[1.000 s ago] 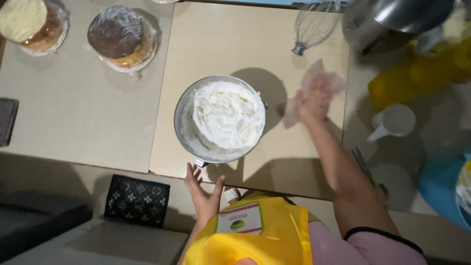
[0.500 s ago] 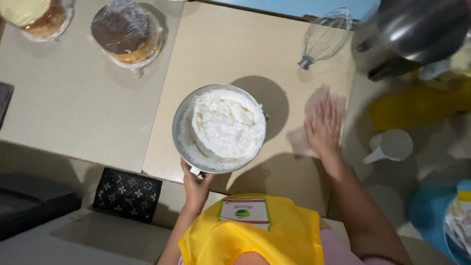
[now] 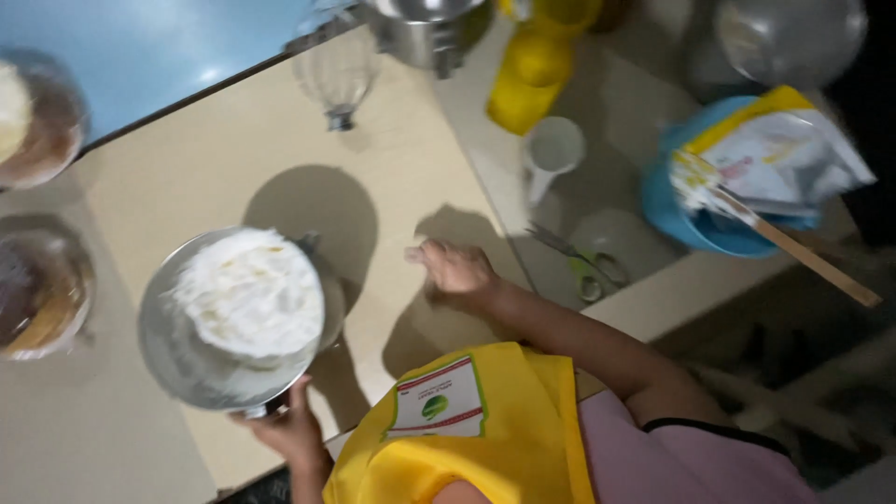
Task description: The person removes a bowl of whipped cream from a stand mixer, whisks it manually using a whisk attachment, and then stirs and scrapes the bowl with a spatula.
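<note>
Two hands are at work over the pale tan bench [image 3: 233, 149]: the left hand [image 3: 285, 431] is closed tight on the near rim of the round silver metal stand [image 3: 163, 350] that carries the white frosted cake [image 3: 250, 294], which sits on the bench near its front edge. The right hand [image 3: 455, 268] rests on the bench just right of the cake, fingers loosely curled and holding nothing. Farther right are the green-handled scissors [image 3: 583, 266], a small white measuring cup [image 3: 551, 151] and a blue bowl [image 3: 686, 219] with a wooden-handled spatula [image 3: 793, 247], and a wire whisk [image 3: 336, 75] lies behind the cake.
</note>
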